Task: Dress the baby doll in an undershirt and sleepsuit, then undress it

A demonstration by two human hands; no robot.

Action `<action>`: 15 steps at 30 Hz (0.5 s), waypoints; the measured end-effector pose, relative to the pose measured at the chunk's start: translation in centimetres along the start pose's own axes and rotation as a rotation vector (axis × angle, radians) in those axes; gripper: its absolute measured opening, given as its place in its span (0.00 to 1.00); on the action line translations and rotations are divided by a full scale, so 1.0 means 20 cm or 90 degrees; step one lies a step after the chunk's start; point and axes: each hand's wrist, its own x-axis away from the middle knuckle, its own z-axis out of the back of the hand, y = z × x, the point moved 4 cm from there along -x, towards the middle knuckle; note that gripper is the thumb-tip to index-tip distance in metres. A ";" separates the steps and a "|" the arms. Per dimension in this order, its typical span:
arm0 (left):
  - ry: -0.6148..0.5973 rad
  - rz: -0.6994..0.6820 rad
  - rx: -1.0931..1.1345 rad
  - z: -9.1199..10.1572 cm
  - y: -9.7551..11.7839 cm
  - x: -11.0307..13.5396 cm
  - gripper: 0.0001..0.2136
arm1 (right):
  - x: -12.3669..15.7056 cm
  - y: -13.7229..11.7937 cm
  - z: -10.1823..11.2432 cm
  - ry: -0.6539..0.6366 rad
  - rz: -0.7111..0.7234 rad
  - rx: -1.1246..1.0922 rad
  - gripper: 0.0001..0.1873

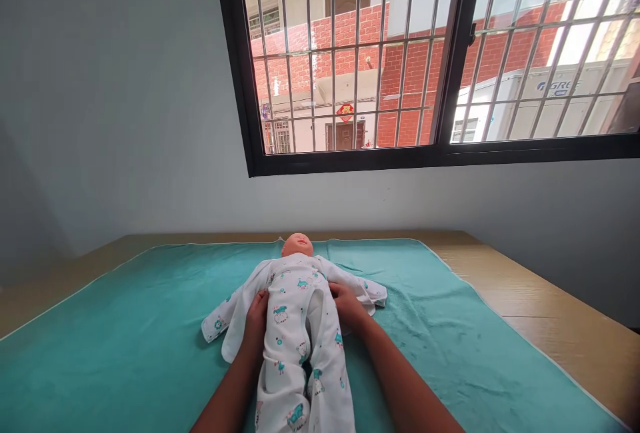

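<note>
Adjust white, teal-print cloth trousers [283, 350] evenly w/ L hand [257, 316] @ 10 o'clock, R hand [349, 306] @ 2 o'clock; can't tell if pinching.

A grey wall [115, 86] and a barred window [454, 53] facing a red-brick building [367, 23] mark an indoor room, home or classroom unclear, with a doll [297, 244] on a wooden counter [540, 306] spread with green cloth [150, 360].
</note>
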 end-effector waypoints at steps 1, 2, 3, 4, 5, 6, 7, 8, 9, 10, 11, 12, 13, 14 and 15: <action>-0.004 -0.004 0.005 0.00 0.00 0.00 0.08 | 0.00 0.00 0.00 -0.012 0.012 0.004 0.14; -0.007 -0.006 0.007 0.00 0.00 -0.01 0.08 | 0.00 0.00 -0.01 -0.025 0.024 0.007 0.14; -0.008 -0.002 0.006 0.01 0.00 -0.01 0.09 | -0.01 0.00 -0.01 -0.036 0.035 0.014 0.14; -0.009 0.006 0.003 0.01 -0.01 -0.01 0.09 | -0.01 0.00 -0.01 -0.045 0.043 0.025 0.14; -0.011 0.016 -0.003 0.01 -0.01 -0.01 0.09 | -0.01 0.00 0.00 -0.055 0.047 0.042 0.13; -0.016 0.024 -0.006 0.01 -0.01 0.00 0.09 | -0.02 0.00 0.00 -0.064 0.048 0.067 0.13; -0.026 0.029 -0.005 0.00 0.00 0.01 0.08 | -0.02 0.00 0.00 -0.070 0.043 0.097 0.12; -0.039 0.034 0.000 -0.01 0.00 0.01 0.08 | -0.02 0.00 0.00 -0.071 0.035 0.129 0.11; -0.052 0.042 0.003 -0.02 0.00 0.02 0.08 | -0.03 0.00 0.00 -0.068 0.026 0.157 0.11; -0.063 0.050 0.005 -0.03 0.01 0.02 0.08 | -0.03 0.01 0.00 -0.061 0.016 0.177 0.11; -0.067 0.057 0.004 -0.03 0.01 0.03 0.08 | -0.03 0.01 0.00 -0.052 0.009 0.189 0.11; -0.062 0.064 0.000 -0.03 0.01 0.03 0.08 | -0.04 0.01 0.00 -0.043 0.008 0.195 0.11; -0.051 0.069 -0.009 -0.03 0.01 0.03 0.08 | -0.04 0.01 0.00 -0.032 0.011 0.199 0.10; -0.040 0.070 -0.018 -0.03 0.02 0.04 0.08 | -0.05 0.02 0.00 -0.016 0.013 0.204 0.10; -0.030 0.068 -0.027 -0.03 0.02 0.04 0.08 | -0.06 0.02 0.00 0.010 0.008 0.212 0.09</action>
